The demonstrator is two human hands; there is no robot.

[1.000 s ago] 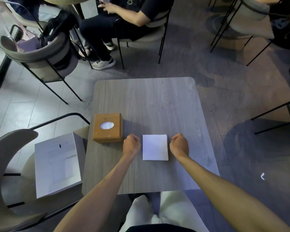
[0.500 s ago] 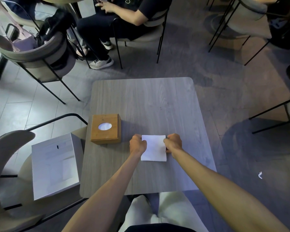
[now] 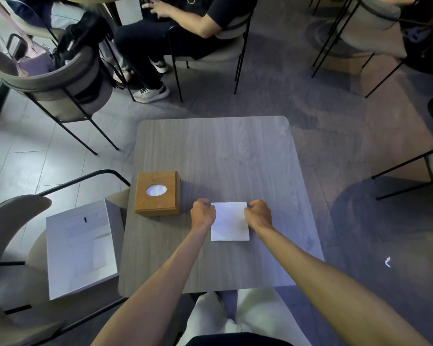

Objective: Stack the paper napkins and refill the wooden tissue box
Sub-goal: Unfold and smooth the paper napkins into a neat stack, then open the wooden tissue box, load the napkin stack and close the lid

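Note:
A white stack of paper napkins (image 3: 230, 222) lies flat on the grey table (image 3: 223, 156), near its front edge. My left hand (image 3: 202, 213) is curled against the stack's left edge and my right hand (image 3: 258, 213) against its right edge, both gripping it at the far corners. The wooden tissue box (image 3: 158, 193) stands to the left of the stack, close to the table's left edge. Its lid is on, and white paper shows in the oval hole on top.
A white cardboard box (image 3: 81, 248) rests on the chair seat left of the table. Chairs stand around the table, and a person (image 3: 185, 23) sits on one beyond the far edge. My legs are under the near edge.
Both hands came in from beside the napkin stack and closed on its left and right edges. The stack and the wooden box have stayed in place.

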